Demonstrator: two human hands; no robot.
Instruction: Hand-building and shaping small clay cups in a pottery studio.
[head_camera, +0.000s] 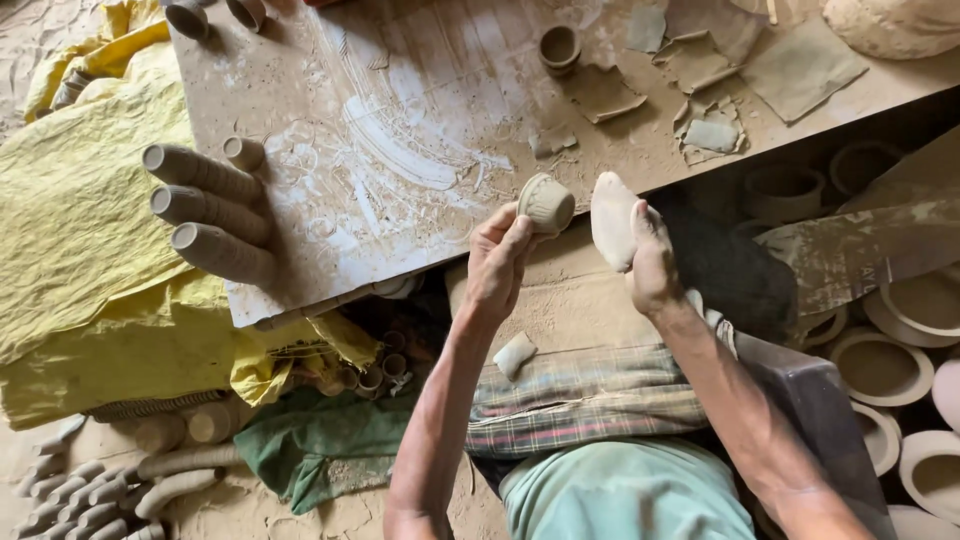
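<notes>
1. One small grey unfired clay cup (546, 203) was pinched in the left hand's (498, 268) fingertips at the board's (400, 150) edge.
2. One pale flat clay slab (612, 219) was gripped by the right hand's (652, 268) closed fingers.
3. Three stacks of nested clay cups (208, 215) were laid on the board.

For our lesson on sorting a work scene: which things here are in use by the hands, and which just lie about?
In use:
left hand holding a small clay cup
right hand holding a flat clay piece

Lying about:
stacked cups on the board
lone cup
clay scraps
yellow sheet
bowls
</notes>
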